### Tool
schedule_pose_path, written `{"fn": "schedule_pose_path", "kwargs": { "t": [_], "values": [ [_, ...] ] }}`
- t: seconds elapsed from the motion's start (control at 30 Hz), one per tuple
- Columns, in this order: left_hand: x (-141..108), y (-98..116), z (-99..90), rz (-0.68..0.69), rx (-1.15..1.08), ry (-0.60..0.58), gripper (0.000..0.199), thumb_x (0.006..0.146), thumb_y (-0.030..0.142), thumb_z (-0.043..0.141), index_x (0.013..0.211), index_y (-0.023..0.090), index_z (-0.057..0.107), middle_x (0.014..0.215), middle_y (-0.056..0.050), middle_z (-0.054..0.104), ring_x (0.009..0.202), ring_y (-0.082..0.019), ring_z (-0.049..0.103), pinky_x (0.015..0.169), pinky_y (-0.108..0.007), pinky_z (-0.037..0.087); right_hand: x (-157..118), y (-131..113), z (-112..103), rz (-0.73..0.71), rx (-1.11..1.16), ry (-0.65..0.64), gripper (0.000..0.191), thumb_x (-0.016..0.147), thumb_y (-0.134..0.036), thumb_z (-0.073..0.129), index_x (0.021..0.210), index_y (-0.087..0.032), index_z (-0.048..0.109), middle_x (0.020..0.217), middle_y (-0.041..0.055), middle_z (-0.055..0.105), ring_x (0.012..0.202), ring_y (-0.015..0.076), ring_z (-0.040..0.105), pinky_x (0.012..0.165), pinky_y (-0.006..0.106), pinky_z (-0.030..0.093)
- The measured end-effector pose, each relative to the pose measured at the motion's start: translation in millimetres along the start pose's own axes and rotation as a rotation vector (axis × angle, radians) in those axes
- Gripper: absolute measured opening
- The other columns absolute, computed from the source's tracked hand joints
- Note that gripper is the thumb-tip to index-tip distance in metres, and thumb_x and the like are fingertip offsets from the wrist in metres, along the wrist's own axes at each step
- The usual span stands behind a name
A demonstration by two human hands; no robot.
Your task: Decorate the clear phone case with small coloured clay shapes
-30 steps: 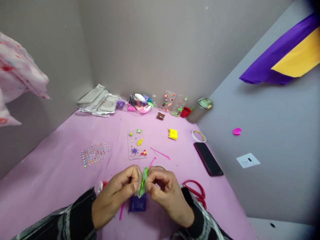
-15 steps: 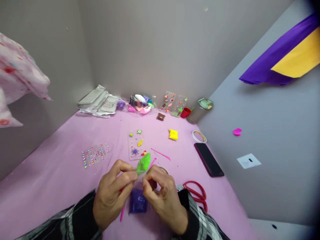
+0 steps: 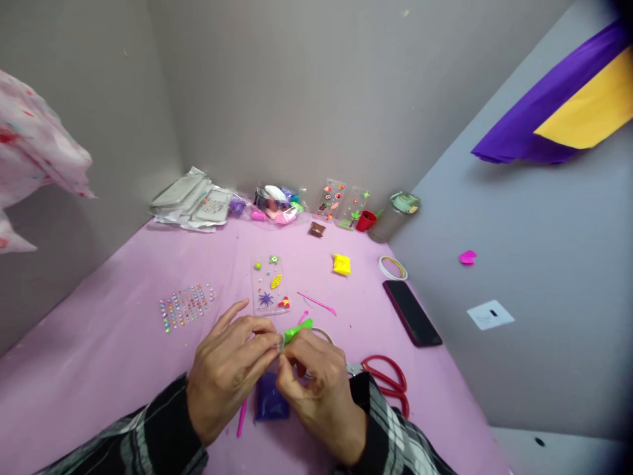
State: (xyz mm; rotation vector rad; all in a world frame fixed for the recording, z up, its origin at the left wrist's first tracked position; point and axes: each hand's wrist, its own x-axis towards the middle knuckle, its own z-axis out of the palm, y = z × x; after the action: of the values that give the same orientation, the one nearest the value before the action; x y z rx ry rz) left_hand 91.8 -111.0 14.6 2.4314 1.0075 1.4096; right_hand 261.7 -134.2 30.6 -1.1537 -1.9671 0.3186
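Together, left hand [image 3: 225,369] and right hand [image 3: 321,386], fingers [image 3: 260,343] narrow around a green packet [image 3: 298,330].

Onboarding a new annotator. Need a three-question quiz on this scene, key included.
1. What colour is the packet held by the left hand and right hand?
2. True or false: the scissors lie nearer the right hand than the left.
3. Which lies left of the clear decorated panel in view? A) phone B) gem stickers C) white tape roll

Key: 1. green; 2. true; 3. B
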Motion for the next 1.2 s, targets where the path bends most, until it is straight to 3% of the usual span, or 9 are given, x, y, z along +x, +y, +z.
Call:
{"fn": "schedule_pose_path", "kwargs": {
  "t": [0.17, 0.27, 0.37, 0.43, 0.5, 0.67, 0.9, 1.2],
  "values": [
    [-1, 1, 4.8, -0.227, -0.228, -0.009, 0.017, 0.092, 0.005, 0.059, 0.095, 0.022, 0.062, 0.095, 0.0, 0.065, 0.095, -0.016, 0.063, 0.101, -0.035, 0.047, 5, -1, -9, -0.083, -0.003, 0.003, 0.019, 0.091, -0.01, 0.056, 0.075, -0.021, 0.054, 0.068, -0.0018, 0.054, 0.063, 0.0135, 0.051, 0.059, 0.027, 0.036],
    [3, 2, 0.8, -0.426, -0.379, -0.052, 0.012, 0.091, 0.011, 0.06, 0.09, 0.024, 0.062, 0.097, 0.0, 0.064, 0.096, -0.016, 0.063, 0.087, -0.027, 0.048, 13, 4, -25, -0.137, -0.009, 0.096, 0.007, 0.095, -0.017, 0.063, 0.101, -0.019, 0.061, 0.089, 0.005, 0.064, 0.084, 0.0194, 0.061, 0.074, 0.032, 0.049],
    [7, 3, -4.0, -0.542, -0.502, -0.124, 0.007, 0.092, 0.019, 0.061, 0.086, 0.023, 0.062, 0.095, 0.001, 0.063, 0.094, -0.016, 0.062, 0.088, -0.028, 0.046, 18, 14, -33, -0.188, -0.053, -0.025, 0.061, 0.089, -0.042, 0.075, 0.139, -0.017, 0.05, 0.129, 0.017, 0.06, 0.121, 0.0297, 0.056, 0.101, 0.045, 0.05],
    [9, 2, -5.0, -0.581, -0.572, -0.161, 0.006, 0.092, 0.022, 0.061, 0.086, 0.023, 0.061, 0.095, 0.001, 0.063, 0.095, -0.017, 0.062, 0.089, -0.029, 0.045, 17, 20, -32, -0.199, -0.038, -0.176, 0.074, 0.088, -0.044, 0.076, 0.148, -0.019, 0.041, 0.137, 0.0172, 0.058, 0.127, 0.0303, 0.055, 0.105, 0.047, 0.049],
    [9, 1, -4.4, -0.597, -0.605, -0.168, 0.007, 0.093, 0.023, 0.06, 0.086, 0.024, 0.06, 0.095, 0.001, 0.062, 0.094, -0.017, 0.062, 0.089, -0.03, 0.045, 14, 24, -28, -0.184, -0.005, -0.25, 0.069, 0.091, -0.036, 0.074, 0.149, -0.021, 0.039, 0.134, 0.015, 0.061, 0.122, 0.0286, 0.058, 0.103, 0.046, 0.052],
    [5, -4, -3.6, -0.545, -0.563, -0.134, 0.007, 0.095, 0.023, 0.06, 0.092, 0.026, 0.065, 0.102, 0.0, 0.063, 0.102, -0.017, 0.062, 0.094, -0.03, 0.044, 9, 26, -21, -0.149, 0.005, -0.22, 0.063, 0.092, -0.023, 0.071, 0.147, -0.021, 0.04, 0.132, 0.0141, 0.064, 0.119, 0.0289, 0.06, 0.1, 0.049, 0.053],
    [0, -7, -3.6, -0.407, -0.438, -0.072, 0.022, 0.093, 0.013, 0.063, 0.103, 0.031, 0.069, 0.109, 0.002, 0.063, 0.105, -0.014, 0.063, 0.095, -0.024, 0.046, 10, 23, -22, -0.152, -0.003, -0.231, 0.063, 0.093, -0.022, 0.069, 0.149, -0.022, 0.039, 0.132, 0.0139, 0.064, 0.117, 0.029, 0.06, 0.1, 0.05, 0.053],
    [6, 0, -5.5, -0.39, -0.33, -0.014, 0.011, 0.094, 0.015, 0.059, 0.091, 0.025, 0.063, 0.1, 0.0, 0.062, 0.103, -0.017, 0.061, 0.093, -0.027, 0.046, 8, 23, -21, -0.135, 0.005, -0.221, 0.065, 0.094, -0.023, 0.068, 0.151, -0.024, 0.037, 0.133, 0.013, 0.063, 0.12, 0.0286, 0.06, 0.101, 0.051, 0.053]
  ]
}}
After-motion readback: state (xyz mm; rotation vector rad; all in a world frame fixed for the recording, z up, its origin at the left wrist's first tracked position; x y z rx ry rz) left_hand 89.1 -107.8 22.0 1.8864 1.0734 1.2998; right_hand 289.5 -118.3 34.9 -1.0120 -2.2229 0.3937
